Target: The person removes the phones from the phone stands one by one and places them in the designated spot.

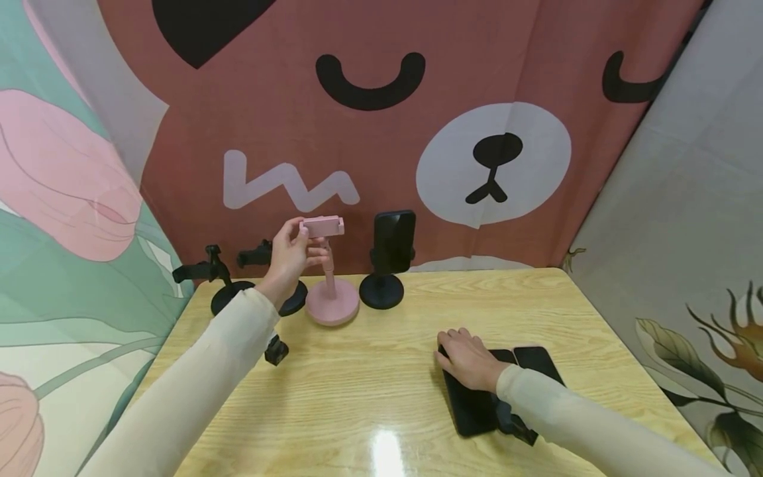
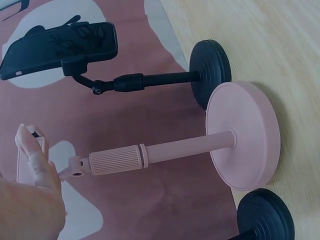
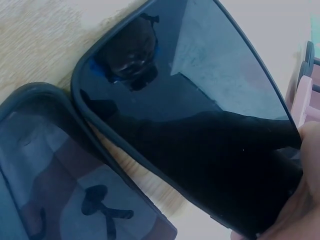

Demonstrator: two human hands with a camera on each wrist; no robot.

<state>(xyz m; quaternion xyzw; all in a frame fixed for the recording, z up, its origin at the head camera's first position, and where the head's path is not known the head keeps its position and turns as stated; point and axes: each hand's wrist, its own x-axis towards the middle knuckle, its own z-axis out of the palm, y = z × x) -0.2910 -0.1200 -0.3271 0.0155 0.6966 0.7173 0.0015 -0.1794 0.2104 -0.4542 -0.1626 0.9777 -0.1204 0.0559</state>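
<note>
My left hand [image 1: 289, 258] holds the pink clamp [image 1: 324, 226] at the top of a pink phone stand [image 1: 332, 308], thumb in front and fingers behind. The stand's round base is on the table, and the clamp has no phone in it. In the left wrist view, the fingers [image 2: 37, 162] lie against the clamp and the ribbed pole [image 2: 116, 160] slants from it to the base. Over on the right, my right hand [image 1: 467, 361] grips the far end of a black phone [image 1: 467, 407]. The right wrist view shows its dark, glossy screen [image 3: 200, 120] facing up.
Right of the pink stand is a black stand [image 1: 381, 291] bearing a phone [image 1: 395, 242]. Two more black stands, one with its base [image 1: 229, 296] at the far left, stand on the other side. Beside the gripped phone lie more phones, including one at the right [image 1: 539, 361]. A printed curtain [image 1: 381, 146] hangs behind.
</note>
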